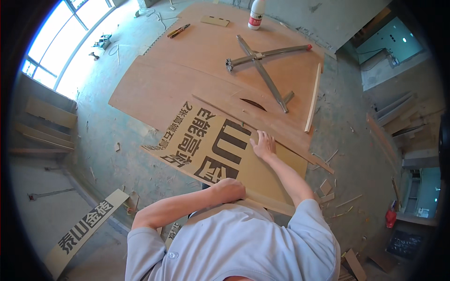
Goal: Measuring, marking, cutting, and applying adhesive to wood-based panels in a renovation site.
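A large tan cardboard-like sheet with bold black printing lies in front of my body, its far part on the wooden work board. My left hand is closed at the sheet's near edge, fingers curled over it and mostly hidden. My right hand rests on the sheet's upper side, fingers spread, close to a long wooden strip. That strip runs along the sheet's far edge. Just beyond it, a dark curved saw blade shows through a slot in the board.
The broad plywood top carries a crossed metal stand, a white bottle, pliers and a small tan offcut. A pale batten lies along its right side. Printed strip and wood scraps litter the floor.
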### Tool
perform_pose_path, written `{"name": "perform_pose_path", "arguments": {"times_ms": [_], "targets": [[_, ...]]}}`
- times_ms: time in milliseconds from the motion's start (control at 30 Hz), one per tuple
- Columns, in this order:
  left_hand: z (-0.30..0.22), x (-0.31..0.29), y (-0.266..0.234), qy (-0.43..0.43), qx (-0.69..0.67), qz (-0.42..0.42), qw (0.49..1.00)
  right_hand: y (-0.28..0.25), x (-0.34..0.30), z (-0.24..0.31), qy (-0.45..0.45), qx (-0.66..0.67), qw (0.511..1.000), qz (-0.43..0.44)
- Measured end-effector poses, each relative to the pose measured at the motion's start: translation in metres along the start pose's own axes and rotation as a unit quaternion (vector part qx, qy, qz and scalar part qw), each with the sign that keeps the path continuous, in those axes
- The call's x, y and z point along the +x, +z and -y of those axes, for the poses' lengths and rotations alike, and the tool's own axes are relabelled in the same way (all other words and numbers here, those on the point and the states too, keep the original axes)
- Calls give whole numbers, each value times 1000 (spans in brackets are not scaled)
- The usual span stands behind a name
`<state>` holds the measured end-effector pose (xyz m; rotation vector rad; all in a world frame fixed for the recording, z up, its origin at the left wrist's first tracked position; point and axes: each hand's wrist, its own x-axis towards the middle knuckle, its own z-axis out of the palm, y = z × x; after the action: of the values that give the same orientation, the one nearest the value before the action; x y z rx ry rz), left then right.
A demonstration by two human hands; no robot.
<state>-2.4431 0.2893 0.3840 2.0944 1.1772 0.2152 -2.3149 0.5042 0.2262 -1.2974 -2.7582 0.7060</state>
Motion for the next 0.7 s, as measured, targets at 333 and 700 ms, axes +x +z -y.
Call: {"name": "perform_pose_path", "arguments": {"times_ms": [333,700], "targets": [[4,9,-7,-82,-62,-20,994,-26,51,-2,28,-74,995,66],[-13,11,-18,-145,-31,-122,981,-74,123,1,-103,94,962,233]]}}
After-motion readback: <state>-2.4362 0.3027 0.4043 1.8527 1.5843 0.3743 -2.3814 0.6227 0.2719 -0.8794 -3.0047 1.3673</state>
